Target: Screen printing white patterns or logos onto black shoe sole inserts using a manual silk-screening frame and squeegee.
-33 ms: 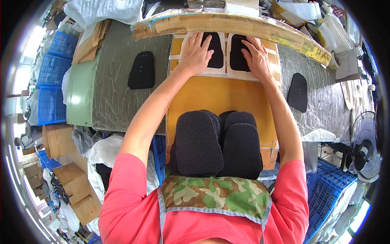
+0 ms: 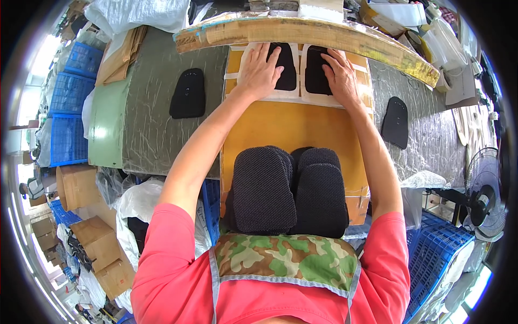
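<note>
Two black shaped pads lie side by side in a white frame (image 2: 300,96) taped to a yellow-brown board (image 2: 297,127). My left hand (image 2: 260,73) rests flat over the left edge of the left pad (image 2: 288,78), fingers stretched. Across the right pad (image 2: 315,79) reach the spread fingers of my right hand (image 2: 341,78). Neither hand grips anything. The pads' far ends are partly hidden by fingers and a wooden beam. Closer to my body sit two stacks of black mesh pads, a left stack (image 2: 264,191) and a right stack (image 2: 321,200).
A worn wooden beam (image 2: 302,31) crosses just beyond my hands. Single black pads lie on the table, one at left (image 2: 189,94) and another at right (image 2: 396,123). Blue crates (image 2: 70,137), cardboard boxes (image 2: 97,243) and a fan (image 2: 485,194) stand around.
</note>
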Demonstrator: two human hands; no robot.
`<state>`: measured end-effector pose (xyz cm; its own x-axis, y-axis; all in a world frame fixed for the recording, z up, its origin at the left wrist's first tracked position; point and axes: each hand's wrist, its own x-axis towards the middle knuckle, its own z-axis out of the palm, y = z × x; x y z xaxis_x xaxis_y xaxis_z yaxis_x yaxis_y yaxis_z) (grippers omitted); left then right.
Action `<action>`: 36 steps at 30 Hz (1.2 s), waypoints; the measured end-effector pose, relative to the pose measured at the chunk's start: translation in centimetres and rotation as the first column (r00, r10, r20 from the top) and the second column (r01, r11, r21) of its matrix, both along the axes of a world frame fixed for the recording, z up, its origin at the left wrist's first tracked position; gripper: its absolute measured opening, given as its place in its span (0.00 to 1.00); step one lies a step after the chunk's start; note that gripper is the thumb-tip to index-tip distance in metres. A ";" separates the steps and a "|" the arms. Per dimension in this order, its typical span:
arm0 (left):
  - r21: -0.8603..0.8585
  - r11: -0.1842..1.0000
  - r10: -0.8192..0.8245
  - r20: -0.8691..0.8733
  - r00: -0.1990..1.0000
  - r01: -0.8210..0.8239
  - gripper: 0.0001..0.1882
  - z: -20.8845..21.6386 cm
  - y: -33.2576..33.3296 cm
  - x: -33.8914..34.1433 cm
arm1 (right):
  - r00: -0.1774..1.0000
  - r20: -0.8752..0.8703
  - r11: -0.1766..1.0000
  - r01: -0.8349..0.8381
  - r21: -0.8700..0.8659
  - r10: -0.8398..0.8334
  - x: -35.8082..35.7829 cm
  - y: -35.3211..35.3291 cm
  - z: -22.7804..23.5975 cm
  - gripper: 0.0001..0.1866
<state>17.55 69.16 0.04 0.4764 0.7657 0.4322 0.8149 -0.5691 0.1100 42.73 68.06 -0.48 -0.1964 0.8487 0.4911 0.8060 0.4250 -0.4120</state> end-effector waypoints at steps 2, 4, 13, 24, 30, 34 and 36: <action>-0.020 1.000 0.012 -0.029 0.999 -0.013 0.27 0.0 0.2 -0.4 | 1.000 -0.001 1.000 0.011 0.021 -0.011 -0.3 -0.1 -0.1 0.17; -0.001 1.000 -0.022 0.004 1.000 0.022 0.27 0.3 0.3 -0.7 | 1.000 0.001 0.999 0.025 0.043 -0.025 -0.3 -0.2 0.0 0.15; -0.230 0.973 0.214 0.899 0.382 -0.004 0.14 7.0 -3.1 -10.1 | 0.967 -0.188 0.985 0.170 -0.033 -0.174 6.9 -1.7 2.8 0.11; -0.251 0.905 0.013 0.822 0.569 0.343 0.28 10.6 -9.9 -10.6 | 0.958 -0.223 0.974 0.205 0.097 -0.180 14.4 2.2 13.4 0.13; -0.353 0.900 0.133 0.781 0.610 0.256 0.09 2.8 -12.7 -9.1 | 0.980 0.183 0.991 0.059 0.124 -0.081 4.1 6.1 12.4 0.25; -0.361 0.920 0.176 0.727 0.664 0.152 0.07 1.9 -12.6 -8.2 | 0.916 0.388 0.972 0.006 0.235 -0.099 0.8 6.8 11.0 0.20; -0.363 0.920 0.184 0.731 0.657 0.146 0.07 1.8 -12.7 -8.1 | 0.891 0.452 0.990 -0.024 0.137 -0.041 0.0 6.6 11.2 0.14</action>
